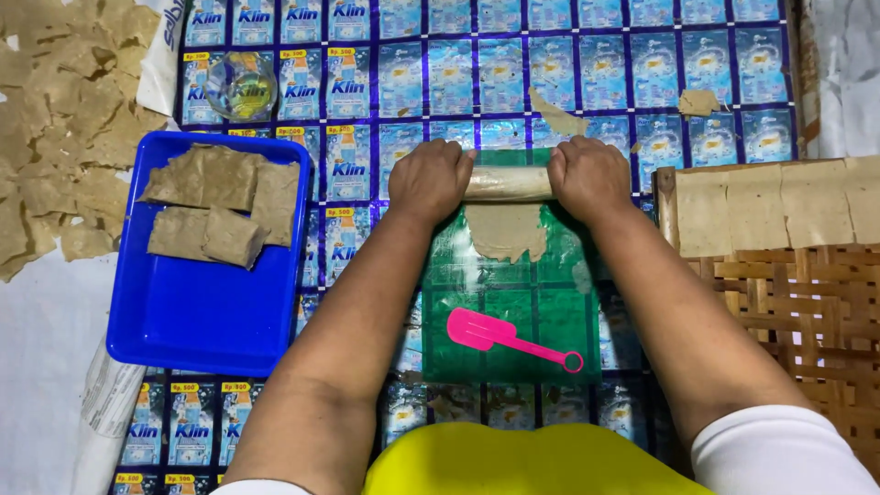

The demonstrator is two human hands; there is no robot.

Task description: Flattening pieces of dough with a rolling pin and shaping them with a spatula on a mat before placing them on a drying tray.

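At centre of the counter, both hands bear on a rolling pin [507, 183] laid crosswise on a green plastic sheet [513, 312]. Left hand [429, 180] closed over the pin's left end, right hand [588, 177] closed over its right end, knuckles up. Flattened brown dough [504, 229] lies on the sheet just below the pin, touching it (edge ragged). Judgement: dough soft, thin and likely to tear; best lifted from underneath rather than pinched at the rim. Pin is rigid, gripped at both ends. Pink spatula [500, 336] rests lower on the sheet, apart from the dough. Blue tray [197, 321] at left holds dough blocks [220, 206]. Woven rack [788, 293] at right carries flat sheets [770, 206].
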